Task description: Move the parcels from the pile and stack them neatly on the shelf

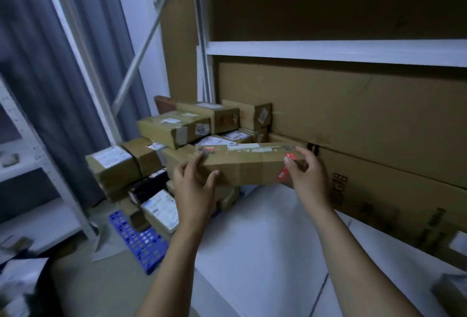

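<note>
Task looks early to mid-way, by judgement: the pile (113, 167) beside the shelf (265, 241) holds many parcels, heaped over a blue pallet (141, 241). Can't tell which boxes at the back are already stacked. One long parcel (247, 165) is in the air above the shelf's white board, just in front of big flat cartons (353, 104). Left hand (194, 185) grips its left end, thumb on the front face. Right hand (307, 177) clamps the right end w/ fingers curled round the edge.

Left hand (193, 185), right hand (308, 177) seemingly curled
</note>
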